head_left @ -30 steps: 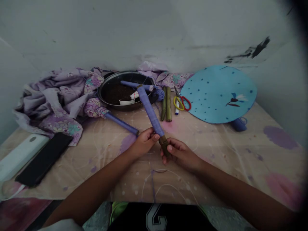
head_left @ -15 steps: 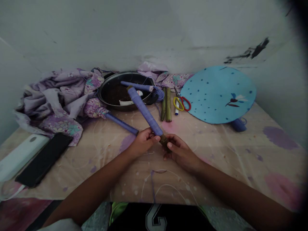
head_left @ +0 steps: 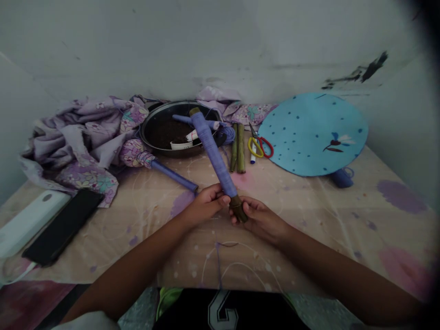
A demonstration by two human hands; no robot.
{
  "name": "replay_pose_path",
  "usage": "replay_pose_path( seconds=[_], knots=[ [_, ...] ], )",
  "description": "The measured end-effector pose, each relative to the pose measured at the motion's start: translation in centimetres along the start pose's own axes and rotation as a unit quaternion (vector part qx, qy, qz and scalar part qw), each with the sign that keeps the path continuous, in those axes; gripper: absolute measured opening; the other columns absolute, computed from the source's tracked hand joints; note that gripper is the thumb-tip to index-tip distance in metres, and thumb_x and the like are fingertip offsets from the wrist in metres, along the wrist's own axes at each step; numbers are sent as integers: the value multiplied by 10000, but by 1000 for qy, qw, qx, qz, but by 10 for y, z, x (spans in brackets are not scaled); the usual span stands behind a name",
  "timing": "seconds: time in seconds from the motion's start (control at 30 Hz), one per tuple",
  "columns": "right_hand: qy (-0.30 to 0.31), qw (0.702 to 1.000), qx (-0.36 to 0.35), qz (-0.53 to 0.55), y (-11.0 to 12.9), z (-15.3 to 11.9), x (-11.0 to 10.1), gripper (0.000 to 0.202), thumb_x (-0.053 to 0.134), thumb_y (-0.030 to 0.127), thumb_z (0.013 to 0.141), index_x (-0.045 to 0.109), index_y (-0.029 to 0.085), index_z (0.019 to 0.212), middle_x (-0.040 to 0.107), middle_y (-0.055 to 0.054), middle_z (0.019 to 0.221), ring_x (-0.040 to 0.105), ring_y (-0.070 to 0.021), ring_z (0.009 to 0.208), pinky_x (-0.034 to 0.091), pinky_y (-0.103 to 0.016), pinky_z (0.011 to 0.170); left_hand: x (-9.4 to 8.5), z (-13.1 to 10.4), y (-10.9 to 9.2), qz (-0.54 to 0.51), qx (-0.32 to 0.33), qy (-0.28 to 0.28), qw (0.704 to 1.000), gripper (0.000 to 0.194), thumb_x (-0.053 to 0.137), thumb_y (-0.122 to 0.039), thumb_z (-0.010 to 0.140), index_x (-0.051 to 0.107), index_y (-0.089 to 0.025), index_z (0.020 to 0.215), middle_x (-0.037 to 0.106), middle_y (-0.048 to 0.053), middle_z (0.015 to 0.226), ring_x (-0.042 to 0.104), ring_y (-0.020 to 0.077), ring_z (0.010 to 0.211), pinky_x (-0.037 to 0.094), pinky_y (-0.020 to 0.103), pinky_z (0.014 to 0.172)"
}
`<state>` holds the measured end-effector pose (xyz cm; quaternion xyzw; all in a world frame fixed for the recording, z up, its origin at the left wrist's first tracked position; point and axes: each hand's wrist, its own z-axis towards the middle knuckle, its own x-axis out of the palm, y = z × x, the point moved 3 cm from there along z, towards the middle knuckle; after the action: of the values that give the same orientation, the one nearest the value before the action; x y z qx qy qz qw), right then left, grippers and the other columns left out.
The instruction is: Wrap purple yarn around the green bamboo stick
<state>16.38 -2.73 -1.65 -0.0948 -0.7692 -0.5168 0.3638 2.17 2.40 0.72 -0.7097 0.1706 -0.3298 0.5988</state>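
Both hands hold a stick wrapped in purple yarn, tilted with its far end over the black pan. Its two ends are bare, greenish brown and look like plant stem. My left hand grips it from the left, near where the wrapping stops, with the thumb on top. My right hand is closed around the bare near end. A purple strand lies on the cloth below and runs over the table edge; whether it joins the stick is not visible. Left of the stick lies a thinner purple-wrapped stick with a floral cloth head.
Behind stand a black pan with dark soil-like stuff and a white scoop, and purple yarn. Nearby are bare stems, scissors, a marker, a blue oval mat, floral cloth and a black phone.
The wrapped stick has turned a little more upright, its far end shifting right. My right hand has slid slightly around the bare end, showing more of it.
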Motion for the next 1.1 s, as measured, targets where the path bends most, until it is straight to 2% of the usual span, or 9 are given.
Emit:
replay_pose_path(
  seconds=[0.13,0.23,0.3,0.47,0.57,0.7,0.8,0.97,1.1],
  knots=[
    [5,1000,22,14,0,-1,-1,323,705,428,778,619,170,952,630,-43,863,616,-136,750,477,-306,744,-1,1,-1,23,6,-11,1000,404,632,-483,775,538,-119,922,593,15,724,558,111,629,441,247,636],
    [-22,999,15,23,1,-1,0,323,704,414,780,594,189,984,606,-30,852,595,-141,757,484,-310,713,-3,1,-3,65,4,-52,997,432,635,-527,750,554,-123,878,585,15,726,550,126,684,435,250,671],
    [-37,999,5,24,2,-1,1,359,747,410,734,578,201,972,577,-3,817,561,-123,708,476,-284,667,-4,1,-4,91,3,-66,994,475,643,-568,719,561,-123,861,591,24,756,550,136,726,435,256,699],
    [-35,999,-6,-25,2,1,3,397,826,384,636,579,181,870,519,38,704,485,-81,588,390,-216,556,-4,2,1,119,0,-51,992,511,614,-610,721,559,-122,864,602,38,797,553,145,755,442,272,721],
    [-28,999,5,-28,1,1,2,398,807,410,657,593,179,900,559,18,747,534,-99,645,416,-238,611,-3,2,0,121,10,-53,991,481,604,-592,743,546,-126,847,589,28,768,561,138,738,447,260,691],
    [11,1000,12,-25,-1,0,1,396,753,450,718,615,174,967,631,-26,833,605,-126,728,461,-283,717,2,1,-1,65,-4,-8,998,450,609,-559,757,506,-134,866,552,-10,665,540,101,558,441,234,547],
    [30,999,15,-27,-4,0,1,385,727,449,748,631,168,993,653,-43,841,630,-143,761,475,-302,740,4,0,2,35,-18,-1,999,426,615,-531,765,483,-139,867,542,-24,641,523,85,502,438,229,514],
    [7,1000,6,-12,-1,0,3,378,728,429,752,600,176,1002,648,-50,871,623,-149,762,490,-299,689,0,0,4,104,-26,-34,994,452,596,-565,760,498,-134,858,560,-4,677,547,98,549,439,228,533],
    [-23,1000,20,-6,-1,0,4,345,712,425,762,564,179,954,632,-35,804,622,-163,727,506,-333,673,2,0,2,170,-6,-15,985,439,549,-557,799,515,-129,892,574,16,718,557,109,591,441,225,543]
  ],
)
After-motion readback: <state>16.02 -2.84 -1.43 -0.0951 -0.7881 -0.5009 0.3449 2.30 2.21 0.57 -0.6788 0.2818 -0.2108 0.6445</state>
